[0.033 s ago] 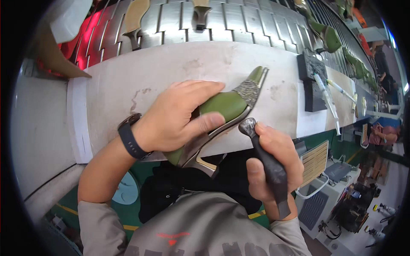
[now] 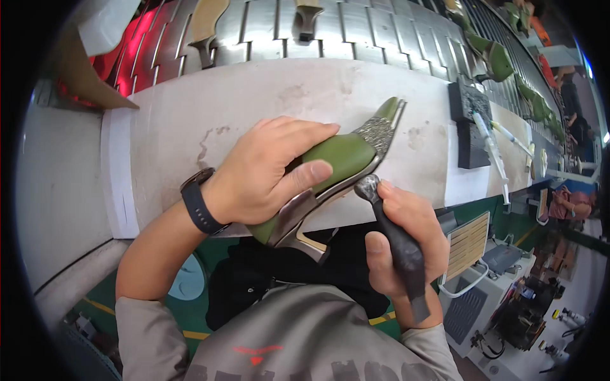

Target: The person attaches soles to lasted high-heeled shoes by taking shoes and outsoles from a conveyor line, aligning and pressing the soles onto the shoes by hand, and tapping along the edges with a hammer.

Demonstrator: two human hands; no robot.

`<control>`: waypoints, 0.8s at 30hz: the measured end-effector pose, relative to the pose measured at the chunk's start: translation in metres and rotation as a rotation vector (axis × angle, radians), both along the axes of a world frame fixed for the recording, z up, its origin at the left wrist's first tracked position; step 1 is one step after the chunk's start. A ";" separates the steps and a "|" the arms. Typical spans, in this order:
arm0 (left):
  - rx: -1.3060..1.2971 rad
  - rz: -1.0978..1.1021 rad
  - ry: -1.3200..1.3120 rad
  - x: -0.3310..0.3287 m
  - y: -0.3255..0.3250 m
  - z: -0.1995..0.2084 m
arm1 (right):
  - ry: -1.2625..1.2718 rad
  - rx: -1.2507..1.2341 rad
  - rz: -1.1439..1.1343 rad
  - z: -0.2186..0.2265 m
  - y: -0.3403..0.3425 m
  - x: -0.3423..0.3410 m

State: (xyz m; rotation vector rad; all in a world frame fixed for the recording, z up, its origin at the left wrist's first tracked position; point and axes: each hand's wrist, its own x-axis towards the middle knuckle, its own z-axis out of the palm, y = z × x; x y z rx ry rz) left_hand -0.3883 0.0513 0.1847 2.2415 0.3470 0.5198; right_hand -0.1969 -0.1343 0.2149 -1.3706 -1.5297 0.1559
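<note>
A heeled sandal (image 2: 378, 131) with a glittery strap sits on a green shoe last (image 2: 346, 154). It lies tilted across the white worktop (image 2: 254, 86), its toe toward the far right and its dark heel over the near edge. My left hand (image 2: 264, 168) is wrapped over the last from above, thumb along the sole side. In my right hand (image 2: 410, 238) is a black hand tool with a rounded metal knob (image 2: 367, 187) on top and a flat lower end. The knob is close beside the sandal's sole edge; contact is hard to tell.
Beyond the worktop runs a metal slat conveyor (image 2: 260, 38) carrying beige lasts (image 2: 206, 22) and green lasts (image 2: 499, 60). At the right stand a black block (image 2: 470, 124) and syringe-like tubes (image 2: 489, 149). Cardboard (image 2: 95, 82) rises at the far left; a wooden-slatted panel (image 2: 467, 244) stands lower right.
The view has shifted slightly, the worktop and sandal appearing a little farther right. The tool's knob is slightly nearer the sole edge. Both hands keep their grips.
</note>
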 end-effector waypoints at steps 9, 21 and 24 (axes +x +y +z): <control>0.023 0.081 -0.063 0.001 -0.005 -0.003 | 0.056 -0.181 0.246 0.004 0.001 -0.023; 0.068 0.102 -0.068 0.005 -0.008 0.000 | -0.048 -0.147 0.223 0.003 0.003 -0.030; 0.075 0.074 -0.063 0.006 -0.007 0.001 | 0.045 -0.089 0.148 -0.007 -0.003 -0.035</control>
